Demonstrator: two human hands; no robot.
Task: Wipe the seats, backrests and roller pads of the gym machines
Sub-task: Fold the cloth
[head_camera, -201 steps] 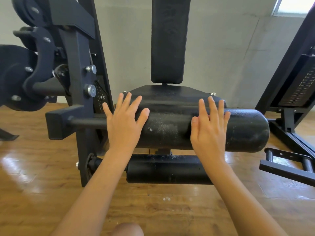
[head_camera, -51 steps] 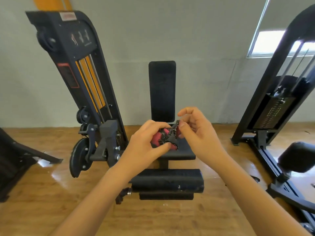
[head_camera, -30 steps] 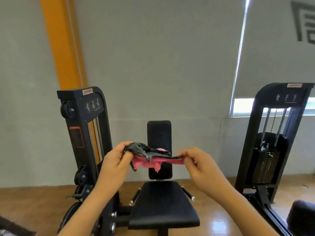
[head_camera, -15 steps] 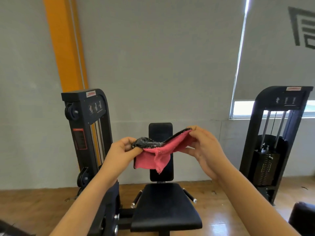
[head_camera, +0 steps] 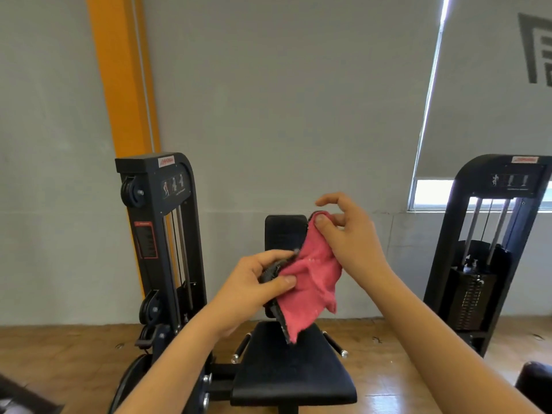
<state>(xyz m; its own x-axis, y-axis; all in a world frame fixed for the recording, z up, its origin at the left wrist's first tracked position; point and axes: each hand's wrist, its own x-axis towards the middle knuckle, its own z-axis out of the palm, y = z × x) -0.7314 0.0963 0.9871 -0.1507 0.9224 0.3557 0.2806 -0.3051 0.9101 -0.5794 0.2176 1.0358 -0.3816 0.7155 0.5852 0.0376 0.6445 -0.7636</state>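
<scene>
A pink cloth (head_camera: 307, 282) with a dark soiled side hangs in front of me, spread between both hands. My left hand (head_camera: 254, 282) grips its lower left part between thumb and fingers. Higher up, my right hand (head_camera: 346, 234) pinches the top corner, index finger lifted free. Behind the cloth stands a black gym machine: its upright backrest (head_camera: 283, 231) is partly hidden by the cloth, and its padded seat (head_camera: 295, 372) lies below my hands. The roller pads are out of view.
The machine's weight tower (head_camera: 161, 234) rises at the left before an orange column (head_camera: 122, 73). A second weight stack machine (head_camera: 490, 249) stands at the right under a window with a roller blind. A dark pad (head_camera: 534, 383) shows at the lower right on the wooden floor (head_camera: 65, 354).
The cloth has opened out further and hangs more vertically. My right hand rose slightly with the top corner while my left hand dropped lower and toward the middle.
</scene>
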